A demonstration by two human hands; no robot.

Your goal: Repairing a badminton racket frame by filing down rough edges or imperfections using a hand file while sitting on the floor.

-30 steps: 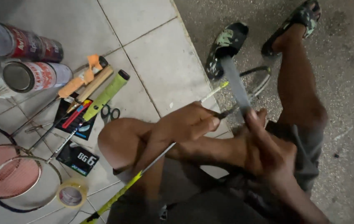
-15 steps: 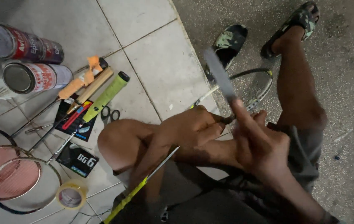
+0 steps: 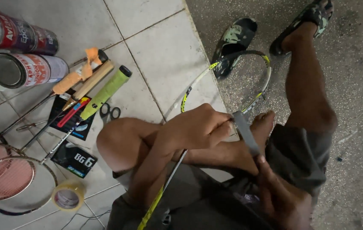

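Observation:
I sit with one knee bent over the tiled floor. My left hand (image 3: 198, 127) is closed around an unstrung yellow and white badminton racket (image 3: 249, 100) where the shaft meets the head. The shaft (image 3: 170, 174) runs down to the lower left, across my lap. A grey strip (image 3: 245, 134) stretches from my left hand's fingers down to my right hand (image 3: 281, 196), which pinches its lower end. The racket head lies over the floor's edge beside my foot.
Two shuttlecock tubes (image 3: 24, 68) lie at the top left. Rackets with orange, wooden and green grips (image 3: 104, 91), scissors (image 3: 110, 111), black string packets (image 3: 74, 159), a tape roll (image 3: 67, 196) and red-strung rackets (image 3: 2, 176) cover the tiles. A loose sandal (image 3: 234, 38) lies on the rough ground.
The grey strip swung from pointing up to slanting down toward my lap, and my right hand dropped with it. The racket head now shows more fully beyond my left hand.

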